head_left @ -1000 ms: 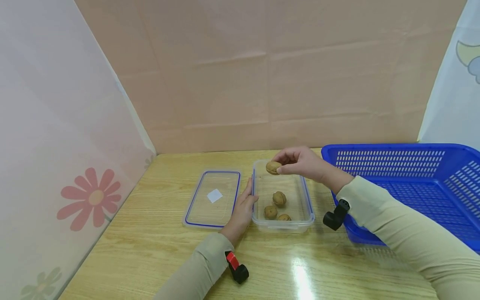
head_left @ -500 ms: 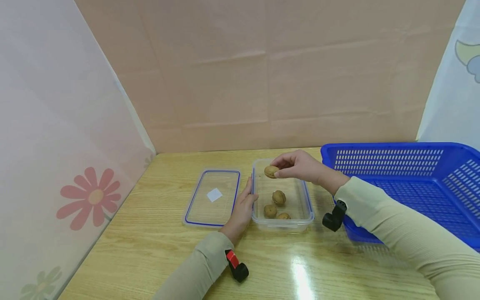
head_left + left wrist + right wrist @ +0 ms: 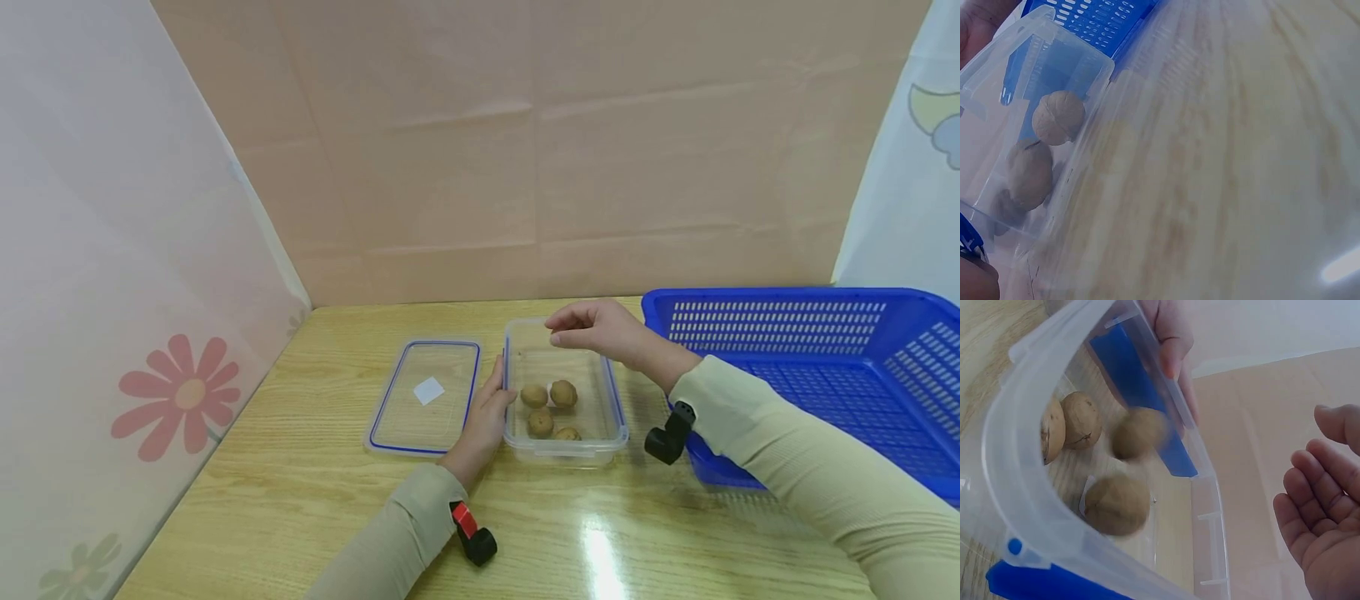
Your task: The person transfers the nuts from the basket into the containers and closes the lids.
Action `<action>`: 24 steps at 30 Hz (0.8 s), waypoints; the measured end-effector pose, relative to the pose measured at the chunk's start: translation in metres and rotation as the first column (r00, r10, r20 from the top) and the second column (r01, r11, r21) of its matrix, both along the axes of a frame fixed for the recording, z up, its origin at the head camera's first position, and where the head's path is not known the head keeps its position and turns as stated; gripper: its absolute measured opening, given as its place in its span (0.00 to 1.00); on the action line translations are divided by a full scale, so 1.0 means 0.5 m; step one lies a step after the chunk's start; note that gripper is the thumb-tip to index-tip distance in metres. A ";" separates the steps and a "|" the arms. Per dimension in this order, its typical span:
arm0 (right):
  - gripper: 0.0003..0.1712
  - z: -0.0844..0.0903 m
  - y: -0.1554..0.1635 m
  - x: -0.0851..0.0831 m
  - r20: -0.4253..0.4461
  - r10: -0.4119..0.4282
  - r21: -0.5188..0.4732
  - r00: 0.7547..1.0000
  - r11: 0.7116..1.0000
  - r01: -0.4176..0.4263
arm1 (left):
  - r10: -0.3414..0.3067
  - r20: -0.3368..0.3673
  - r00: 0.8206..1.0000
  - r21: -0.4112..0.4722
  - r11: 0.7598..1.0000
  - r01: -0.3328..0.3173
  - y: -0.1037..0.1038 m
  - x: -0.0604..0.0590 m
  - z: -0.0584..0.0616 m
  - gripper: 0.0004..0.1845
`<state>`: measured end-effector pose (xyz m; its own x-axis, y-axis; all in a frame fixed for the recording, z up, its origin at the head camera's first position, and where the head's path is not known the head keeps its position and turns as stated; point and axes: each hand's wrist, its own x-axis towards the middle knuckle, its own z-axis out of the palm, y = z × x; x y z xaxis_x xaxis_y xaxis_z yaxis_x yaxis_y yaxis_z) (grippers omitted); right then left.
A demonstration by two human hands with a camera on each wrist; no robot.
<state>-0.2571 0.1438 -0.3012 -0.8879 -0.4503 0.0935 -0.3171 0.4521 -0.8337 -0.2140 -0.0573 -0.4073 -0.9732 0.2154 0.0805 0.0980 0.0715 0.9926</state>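
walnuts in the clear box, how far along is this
Four walnuts lie in the clear box. The right hand hovers empty above it; the left hand rests against its side. The lid lies off beside it, so closing looks left.

A clear lid with a blue rim [image 3: 425,394] lies flat on the wooden table [image 3: 300,492], left of centre, a white sticker at its middle. A blue slotted basket [image 3: 825,367] sits at the right. Flower-printed sheets stand at left.
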 end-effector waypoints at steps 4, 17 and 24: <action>0.18 0.000 0.004 -0.002 0.000 -0.006 -0.017 1.000 1.000 0.006 | -0.007 -0.010 1.000 0.001 1.000 0.007 0.001 0.000 -0.001 0.32; 0.19 0.004 0.003 0.002 -0.003 -0.020 -0.017 1.000 1.000 0.020 | -0.017 -0.020 1.000 0.009 1.000 0.017 0.000 0.005 0.005 0.32; 0.20 0.022 0.006 0.011 0.011 -0.022 -0.028 1.000 0.999 0.022 | -0.029 -0.003 1.000 0.021 0.999 0.029 -0.003 0.024 0.038 0.32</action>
<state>-0.2517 0.1470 -0.2901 -0.8987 -0.4278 0.0961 -0.2980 0.4352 -0.8496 -0.2020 -0.0586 -0.3884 -0.9664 0.2416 0.0881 0.1025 0.0478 0.9936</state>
